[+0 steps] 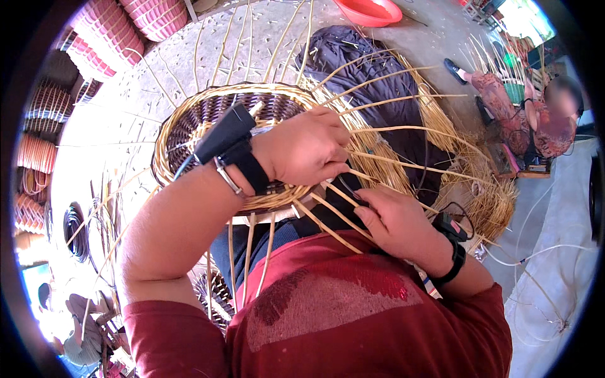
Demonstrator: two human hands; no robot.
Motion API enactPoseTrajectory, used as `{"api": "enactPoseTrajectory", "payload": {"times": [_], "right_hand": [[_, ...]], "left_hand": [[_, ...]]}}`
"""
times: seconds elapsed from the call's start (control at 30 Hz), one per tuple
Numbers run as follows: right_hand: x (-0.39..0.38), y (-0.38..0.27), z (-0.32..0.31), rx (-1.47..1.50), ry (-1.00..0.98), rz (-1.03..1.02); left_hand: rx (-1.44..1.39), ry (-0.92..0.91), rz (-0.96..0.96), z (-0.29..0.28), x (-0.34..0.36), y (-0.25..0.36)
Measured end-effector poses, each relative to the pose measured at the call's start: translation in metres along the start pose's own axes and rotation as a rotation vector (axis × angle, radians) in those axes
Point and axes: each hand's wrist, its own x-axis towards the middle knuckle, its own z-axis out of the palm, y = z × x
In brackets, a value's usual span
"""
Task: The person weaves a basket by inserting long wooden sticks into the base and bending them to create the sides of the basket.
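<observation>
A round woven basket (186, 116), dark brown inside with a yellow willow rim and long pale stakes (403, 128) radiating outward, sits over my lap. My left hand (312, 145) reaches across to its near right rim, fingers curled and pinched on a willow stake. A device is strapped at that wrist. My right hand (387, 220) is lower right, beside the same rim, thumb and fingers closed around a thin stake and a dark curved piece whose kind I cannot make out.
Willow bundles (441, 120) and dark fabric (353, 57) lie beyond. Stacked pink baskets (104, 38), a coil of dark strips (75, 230) and a red basin (368, 9) stand around. A seated person (529, 120) is at right; another person (85, 327) is at lower left.
</observation>
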Motion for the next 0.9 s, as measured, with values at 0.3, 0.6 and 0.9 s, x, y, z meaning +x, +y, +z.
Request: {"api": "enactPoseTrajectory", "payload": {"times": [0.3, 0.6, 0.9], "right_hand": [[0.010, -0.026, 0.018, -0.251, -0.107, -0.057], [-0.023, 0.064, -0.058, -0.303, -0.322, 0.177], [-0.109, 0.223, -0.225, -1.139, 0.500, 0.209]], "left_hand": [[0.233, -0.476, -0.073, -0.012, 0.013, -0.006], [0.297, -0.402, -0.235, -0.065, -0.039, 0.008], [0.987, -0.098, -0.525, -0.235, -0.114, 0.000]]}}
